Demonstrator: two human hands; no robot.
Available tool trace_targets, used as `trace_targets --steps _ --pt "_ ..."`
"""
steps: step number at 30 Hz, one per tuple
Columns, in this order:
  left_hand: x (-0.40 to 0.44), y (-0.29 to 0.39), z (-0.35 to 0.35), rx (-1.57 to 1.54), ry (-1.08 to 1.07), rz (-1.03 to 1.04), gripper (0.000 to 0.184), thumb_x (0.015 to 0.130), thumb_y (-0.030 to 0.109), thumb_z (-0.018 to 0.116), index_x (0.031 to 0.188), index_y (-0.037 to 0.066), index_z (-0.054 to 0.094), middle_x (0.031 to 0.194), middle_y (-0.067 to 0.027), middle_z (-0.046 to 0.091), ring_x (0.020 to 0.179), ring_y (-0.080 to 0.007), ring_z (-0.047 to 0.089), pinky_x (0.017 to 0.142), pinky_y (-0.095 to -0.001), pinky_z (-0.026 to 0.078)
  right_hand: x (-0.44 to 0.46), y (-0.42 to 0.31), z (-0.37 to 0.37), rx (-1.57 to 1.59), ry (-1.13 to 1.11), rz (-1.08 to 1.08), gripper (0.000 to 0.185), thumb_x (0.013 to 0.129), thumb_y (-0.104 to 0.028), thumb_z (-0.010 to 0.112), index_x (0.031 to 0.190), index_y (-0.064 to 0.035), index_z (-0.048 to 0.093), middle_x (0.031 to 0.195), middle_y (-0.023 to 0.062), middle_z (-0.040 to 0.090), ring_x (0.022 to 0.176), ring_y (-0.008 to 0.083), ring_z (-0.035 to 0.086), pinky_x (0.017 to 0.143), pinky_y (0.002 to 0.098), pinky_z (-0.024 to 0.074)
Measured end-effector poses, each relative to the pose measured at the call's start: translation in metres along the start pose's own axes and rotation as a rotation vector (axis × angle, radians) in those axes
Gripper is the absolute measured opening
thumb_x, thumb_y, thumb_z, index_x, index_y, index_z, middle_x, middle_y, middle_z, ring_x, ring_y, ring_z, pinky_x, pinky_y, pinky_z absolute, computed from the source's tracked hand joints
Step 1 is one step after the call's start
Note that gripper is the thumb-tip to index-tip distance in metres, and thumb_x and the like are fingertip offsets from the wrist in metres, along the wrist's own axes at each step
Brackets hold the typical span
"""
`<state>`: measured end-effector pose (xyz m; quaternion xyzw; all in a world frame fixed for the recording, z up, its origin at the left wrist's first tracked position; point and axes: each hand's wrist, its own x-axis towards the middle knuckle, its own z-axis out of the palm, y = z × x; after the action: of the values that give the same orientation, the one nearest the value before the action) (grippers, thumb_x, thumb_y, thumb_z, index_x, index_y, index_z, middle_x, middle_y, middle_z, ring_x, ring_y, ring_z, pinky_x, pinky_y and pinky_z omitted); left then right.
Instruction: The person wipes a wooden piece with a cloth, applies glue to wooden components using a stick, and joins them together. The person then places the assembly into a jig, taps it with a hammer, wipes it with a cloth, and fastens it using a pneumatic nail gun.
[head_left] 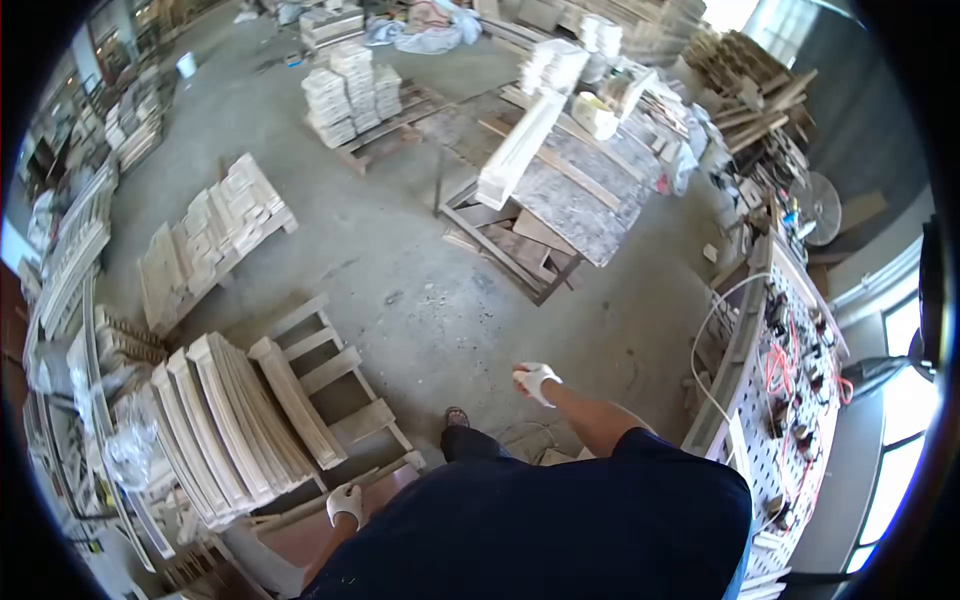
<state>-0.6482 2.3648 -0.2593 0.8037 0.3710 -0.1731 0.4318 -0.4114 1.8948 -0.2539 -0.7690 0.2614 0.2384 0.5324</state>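
Note:
My right hand, in a white glove with bare fingertips, hangs over the grey concrete floor ahead of my body. Its fingers are curled in, and nothing shows in them. Low at the left, my left hand wears a similar glove. It is closed beside my body, near a pinkish board, with no object visible in it. Curved pale wooden pieces stand in a row left of that hand. One more curved piece lies on the slatted pallet.
Ahead stands a worktable bearing a long pale beam. Stacked pale pieces sit on another pallet, and a loaded low rack is at left. A perforated bench with red hoses and a fan are at right.

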Motion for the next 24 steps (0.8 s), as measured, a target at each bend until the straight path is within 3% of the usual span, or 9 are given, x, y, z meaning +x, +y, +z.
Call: trace_targets --steps 3,6,7,10,14,15,16,22,24 --pt "0.06 0.072 0.019 0.373 -0.027 0.199 0.03 0.082 0.032 0.063 0.093 0.006 0.074 0.084 -0.018 0.07 0.075 -0.0306 0.069 0.072 -0.0401 0.052 0.005 0.033 -0.167 0.263 0.337 0.026 0.019 0.09 -0.017 0.062 0.103 -0.0038 0.066 0.071 0.0046 0.061 0.056 0.016 0.057 0.047 0.0312 0.0454" --pt "0.063 0.215 0.042 0.366 -0.11 0.277 0.038 0.083 0.04 0.061 0.097 0.007 0.074 0.099 -0.0179 0.07 0.094 -0.0359 0.067 0.083 -0.0425 0.051 0.011 0.11 -0.271 0.54 0.627 0.11 0.013 0.09 -0.016 0.06 0.078 -0.0113 0.056 0.061 0.0009 0.05 0.047 0.0157 0.047 0.041 0.032 0.0379" --pt "0.112 0.208 0.071 0.386 -0.006 0.485 0.037 0.083 0.039 0.062 0.097 0.007 0.073 0.099 -0.0173 0.07 0.095 -0.0354 0.066 0.085 -0.041 0.051 0.003 0.129 -0.286 0.676 0.696 0.175 0.02 0.09 -0.016 0.059 0.071 -0.0143 0.051 0.058 -0.0005 0.045 0.045 0.0153 0.044 0.04 0.0318 0.0357" --pt "0.146 0.301 0.129 0.35 -0.066 0.471 0.046 0.084 0.036 0.066 0.115 0.003 0.067 0.104 -0.0185 0.07 0.095 -0.0315 0.068 0.086 -0.0378 0.052 0.001 0.198 -0.292 1.003 0.614 0.251 0.028 0.089 -0.018 0.061 0.065 -0.0165 0.046 0.06 0.0002 0.044 0.046 0.0181 0.044 0.041 0.0343 0.0384" --pt "0.174 0.435 0.215 0.134 0.053 0.884 0.045 0.083 0.025 0.071 0.119 0.001 0.061 0.109 -0.0183 0.065 0.101 -0.032 0.063 0.091 -0.0391 0.049 0.001 0.199 -0.261 1.041 0.501 0.473 0.013 0.089 -0.022 0.067 0.084 -0.0132 0.059 0.072 0.0084 0.059 0.06 0.032 0.061 0.061 0.0495 0.0558" --pt "0.17 0.481 0.229 0.221 0.175 1.004 0.048 0.081 0.025 0.072 0.121 0.003 0.06 0.114 -0.0195 0.062 0.107 -0.0355 0.059 0.095 -0.0416 0.047 0.012 0.213 -0.261 0.987 0.346 0.386 0.008 0.091 -0.021 0.064 0.089 -0.0142 0.061 0.074 0.0069 0.06 0.064 0.0296 0.064 0.062 0.0468 0.057" --pt "0.182 0.521 0.245 0.246 0.21 1.136 0.051 0.081 0.025 0.072 0.125 0.004 0.056 0.12 -0.0204 0.059 0.112 -0.0387 0.055 0.098 -0.0447 0.044 -0.004 0.163 -0.256 0.813 0.452 0.436 0.025 0.091 -0.021 0.066 0.115 -0.015 0.062 0.084 0.005 0.067 0.066 0.0195 0.065 0.056 0.0376 0.0545" --pt "0.201 0.737 0.361 0.167 0.315 1.35 0.055 0.079 0.022 0.073 0.129 0.006 0.053 0.133 -0.0221 0.051 0.121 -0.0406 0.05 0.102 -0.0469 0.042 0.014 0.16 -0.315 0.785 0.49 0.414 0.011 0.089 -0.016 0.06 0.097 -0.0099 0.066 0.076 0.0021 0.061 0.064 0.013 0.06 0.054 0.0284 0.0501" --pt "0.203 0.751 0.408 0.126 0.246 1.361 0.056 0.079 0.021 0.073 0.129 0.006 0.053 0.135 -0.0212 0.05 0.123 -0.04 0.049 0.102 -0.0465 0.042 0.001 0.171 -0.331 0.64 0.501 0.44 0.014 0.09 -0.016 0.061 0.101 -0.0074 0.065 0.078 0.0021 0.063 0.064 0.0131 0.06 0.056 0.029 0.0512"
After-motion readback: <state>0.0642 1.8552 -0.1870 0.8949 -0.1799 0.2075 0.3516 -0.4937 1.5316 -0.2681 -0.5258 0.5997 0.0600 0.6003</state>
